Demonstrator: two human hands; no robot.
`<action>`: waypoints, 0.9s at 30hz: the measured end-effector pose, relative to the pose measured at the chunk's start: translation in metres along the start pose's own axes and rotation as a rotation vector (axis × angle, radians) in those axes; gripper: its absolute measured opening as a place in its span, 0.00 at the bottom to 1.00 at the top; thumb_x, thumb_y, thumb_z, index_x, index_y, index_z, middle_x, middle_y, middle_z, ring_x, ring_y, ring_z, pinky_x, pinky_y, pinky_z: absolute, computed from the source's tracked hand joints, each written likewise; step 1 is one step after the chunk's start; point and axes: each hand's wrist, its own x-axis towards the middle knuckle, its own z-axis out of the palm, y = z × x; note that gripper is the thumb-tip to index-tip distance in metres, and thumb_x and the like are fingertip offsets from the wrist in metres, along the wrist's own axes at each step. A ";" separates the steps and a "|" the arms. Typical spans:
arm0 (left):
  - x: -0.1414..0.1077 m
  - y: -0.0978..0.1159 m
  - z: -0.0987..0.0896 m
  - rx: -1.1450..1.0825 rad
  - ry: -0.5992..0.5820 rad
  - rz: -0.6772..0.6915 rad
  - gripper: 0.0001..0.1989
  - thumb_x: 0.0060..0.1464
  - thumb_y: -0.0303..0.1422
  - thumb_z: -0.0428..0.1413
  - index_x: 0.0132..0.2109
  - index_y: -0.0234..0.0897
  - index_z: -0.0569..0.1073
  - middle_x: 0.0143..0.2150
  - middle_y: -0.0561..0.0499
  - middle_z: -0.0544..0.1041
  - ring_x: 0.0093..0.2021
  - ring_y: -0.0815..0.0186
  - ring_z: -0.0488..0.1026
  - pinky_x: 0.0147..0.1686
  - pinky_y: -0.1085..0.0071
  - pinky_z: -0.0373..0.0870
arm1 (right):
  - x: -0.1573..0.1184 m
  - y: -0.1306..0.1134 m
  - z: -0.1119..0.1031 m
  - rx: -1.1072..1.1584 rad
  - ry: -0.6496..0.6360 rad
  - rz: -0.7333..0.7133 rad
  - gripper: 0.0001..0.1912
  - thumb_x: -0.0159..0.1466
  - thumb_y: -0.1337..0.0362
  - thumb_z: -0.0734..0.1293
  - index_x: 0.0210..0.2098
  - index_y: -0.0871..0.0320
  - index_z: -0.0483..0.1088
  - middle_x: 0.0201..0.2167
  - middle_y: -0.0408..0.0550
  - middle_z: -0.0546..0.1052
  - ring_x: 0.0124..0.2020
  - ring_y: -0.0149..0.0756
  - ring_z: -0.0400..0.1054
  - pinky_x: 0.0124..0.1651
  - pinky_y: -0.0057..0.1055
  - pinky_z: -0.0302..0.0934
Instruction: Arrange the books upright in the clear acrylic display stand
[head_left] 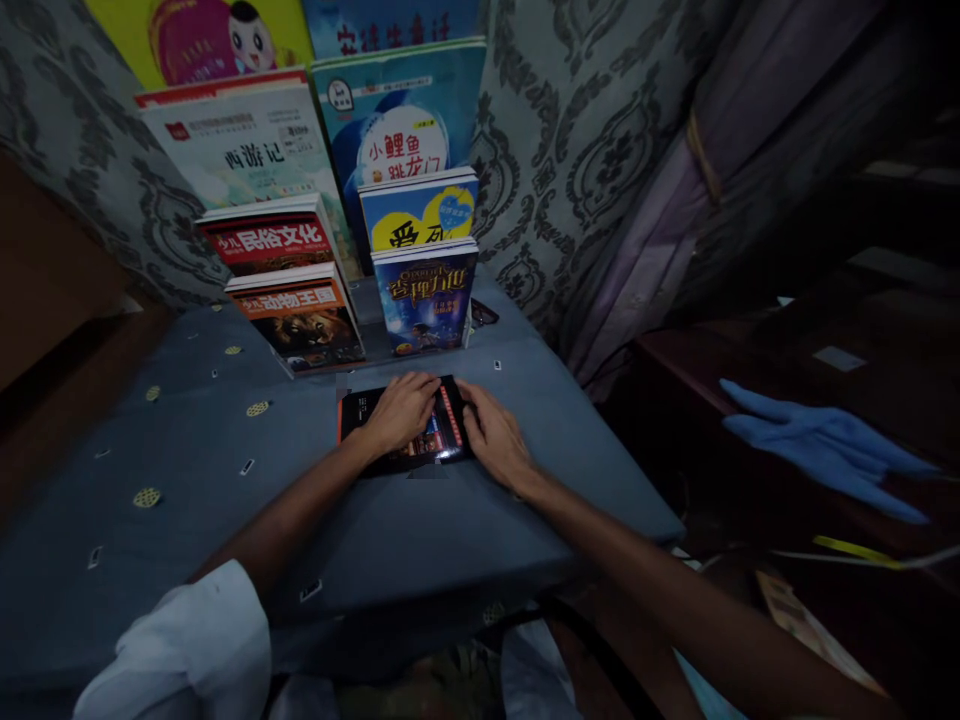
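A dark book (448, 418) with red and blue print lies flat on the blue tablecloth (300, 520), in front of the standing books. Across its middle rests my left hand (401, 412), palm down with the fingers stretched out and nothing gripped. At the book's right edge is my right hand (495, 435), its fingers lying along that side and the thumb close to the edge. Just behind stand a book with a lion cover (307, 325) and a dark blue book (426, 300), both upright.
More books (259, 150) stand in tiers against the patterned curtain (577, 130). A pair of glasses (484, 314) lies beside the dark blue book. Blue gloves (825, 440) lie on a dark surface to the right, beyond the table's edge.
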 end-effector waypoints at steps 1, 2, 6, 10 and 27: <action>0.004 0.003 -0.001 -0.002 -0.004 0.006 0.19 0.69 0.31 0.45 0.62 0.34 0.71 0.61 0.42 0.74 0.58 0.55 0.69 0.56 0.57 0.66 | 0.000 0.001 0.000 0.013 0.007 0.009 0.25 0.70 0.66 0.54 0.65 0.55 0.61 0.57 0.56 0.75 0.58 0.45 0.71 0.62 0.51 0.66; 0.008 0.005 -0.001 -0.005 -0.007 0.011 0.20 0.69 0.31 0.45 0.62 0.34 0.71 0.60 0.42 0.74 0.58 0.55 0.70 0.56 0.57 0.66 | 0.000 0.002 0.000 0.026 0.013 0.019 0.25 0.70 0.66 0.54 0.66 0.55 0.60 0.57 0.56 0.76 0.57 0.44 0.72 0.62 0.51 0.66; 0.015 0.009 -0.001 -0.030 0.004 0.009 0.20 0.68 0.30 0.45 0.62 0.35 0.71 0.61 0.41 0.74 0.58 0.54 0.70 0.56 0.56 0.67 | 0.002 0.006 -0.001 0.078 0.018 0.049 0.26 0.70 0.66 0.54 0.67 0.53 0.56 0.58 0.55 0.75 0.57 0.44 0.72 0.61 0.53 0.66; 0.015 0.006 0.003 -0.060 0.040 0.023 0.20 0.68 0.29 0.45 0.63 0.34 0.71 0.62 0.41 0.73 0.63 0.55 0.67 0.59 0.54 0.66 | 0.007 0.012 0.000 0.125 0.036 0.087 0.27 0.70 0.64 0.54 0.68 0.53 0.55 0.56 0.56 0.76 0.56 0.46 0.73 0.61 0.55 0.65; -0.032 0.045 -0.012 -0.199 -0.041 0.320 0.19 0.64 0.24 0.49 0.57 0.37 0.75 0.58 0.43 0.76 0.60 0.57 0.69 0.61 0.54 0.65 | 0.012 0.027 0.003 0.205 0.047 0.094 0.21 0.71 0.59 0.56 0.62 0.51 0.63 0.54 0.53 0.78 0.55 0.45 0.73 0.60 0.52 0.66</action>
